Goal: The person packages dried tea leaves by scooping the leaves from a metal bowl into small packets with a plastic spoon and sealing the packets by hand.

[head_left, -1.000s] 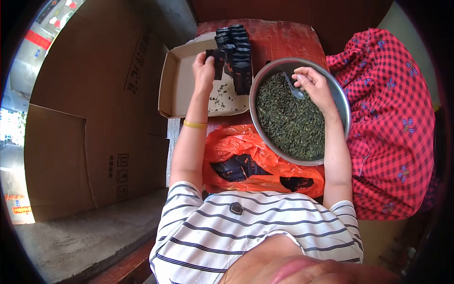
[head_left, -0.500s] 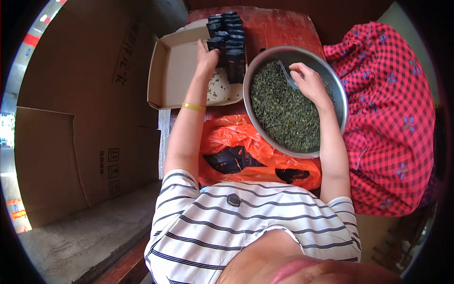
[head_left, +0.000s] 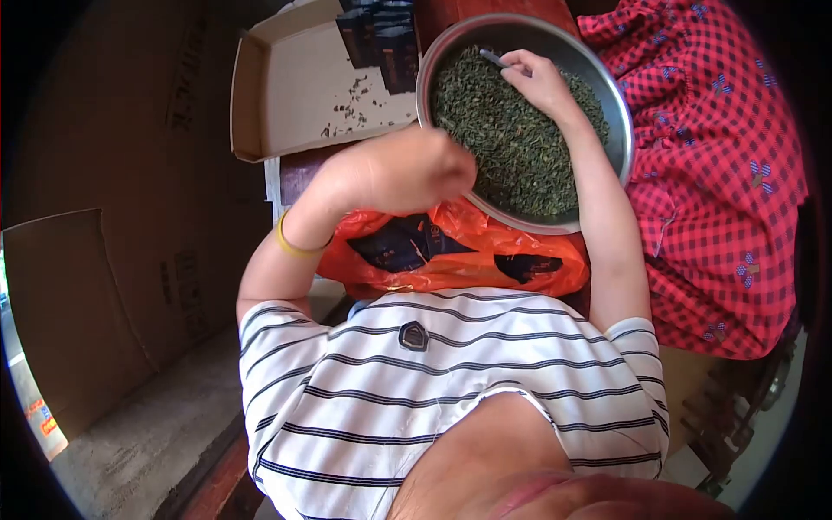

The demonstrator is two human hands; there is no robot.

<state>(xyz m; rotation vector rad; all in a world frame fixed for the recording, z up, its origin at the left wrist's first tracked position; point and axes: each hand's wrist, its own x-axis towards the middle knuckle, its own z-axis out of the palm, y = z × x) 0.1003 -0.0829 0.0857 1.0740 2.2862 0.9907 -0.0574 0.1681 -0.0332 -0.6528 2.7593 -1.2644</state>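
Note:
A wide metal bowl (head_left: 622,104) holds loose dark green dried leaves (head_left: 511,147) that look like tea. Over its far side, my right hand (head_left: 539,84) is closed on a small scoop (head_left: 493,58), whose grey end sticks out past the fingers. My left hand (head_left: 403,171) is raised over the bowl's near left rim and the orange plastic bag (head_left: 472,227). Its fingers are curled in and somewhat blurred; whatever they may hold is hidden. Black packets (head_left: 397,56) lie overlapping at the right side of a shallow cardboard box (head_left: 295,74).
Leaf crumbs (head_left: 351,111) are scattered in the cardboard box. More dark packets (head_left: 403,243) show inside the orange bag. Red checked cloth (head_left: 719,191) bulges beside the bowl on the right. A large brown carton (head_left: 95,173) stands on the left.
My left hand has left the packets in the box and come back toward me, near the bowl's rim. My right hand has shifted with the scoop. The whole view has tilted, moving the scene upward.

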